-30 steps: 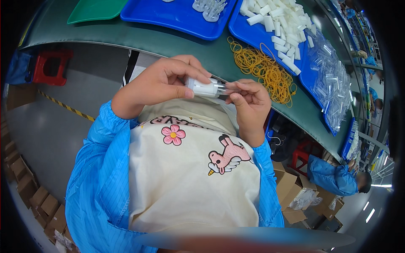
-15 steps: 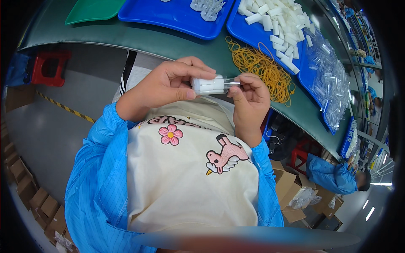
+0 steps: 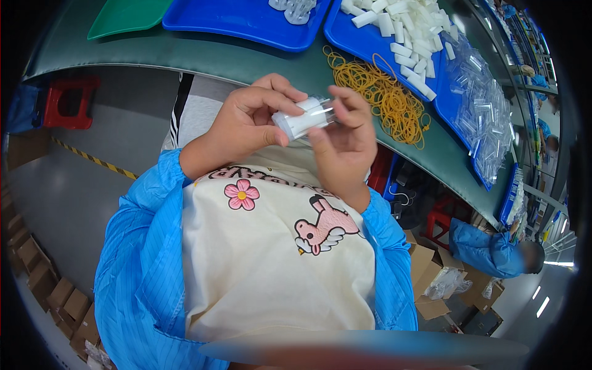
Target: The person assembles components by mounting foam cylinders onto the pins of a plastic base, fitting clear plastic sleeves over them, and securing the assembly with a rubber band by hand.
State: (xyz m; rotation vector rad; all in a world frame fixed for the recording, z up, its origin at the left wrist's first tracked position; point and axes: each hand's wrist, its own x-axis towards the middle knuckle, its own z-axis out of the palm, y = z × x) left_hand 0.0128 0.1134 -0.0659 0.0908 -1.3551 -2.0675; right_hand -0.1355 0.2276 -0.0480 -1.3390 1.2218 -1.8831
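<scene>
In front of my chest, my left hand (image 3: 250,117) is closed around a short clear-and-white plastic assembly (image 3: 302,118). It has white tube-like parts within a clear outer part and a wider clear base at its left end. The piece tilts up toward the right. My right hand (image 3: 345,139) is at its right end, thumb below and fingers above, slightly blurred. Its fingers are bent about the clear end, partly hiding it. Nearest on the table is a heap of yellow rubber bands (image 3: 385,98), beyond my right hand.
A blue tray (image 3: 246,28) with clear pronged pieces and a green tray (image 3: 126,17) lie at the table's far side. To the right are white tube pieces (image 3: 401,24) and clear tubes (image 3: 478,111) in blue trays. A person in blue (image 3: 487,250) is at right.
My right hand has moved left and its fingers have shifted along the piece's clear end. The assembly has tipped, its right end rising. The view has shifted slightly.
</scene>
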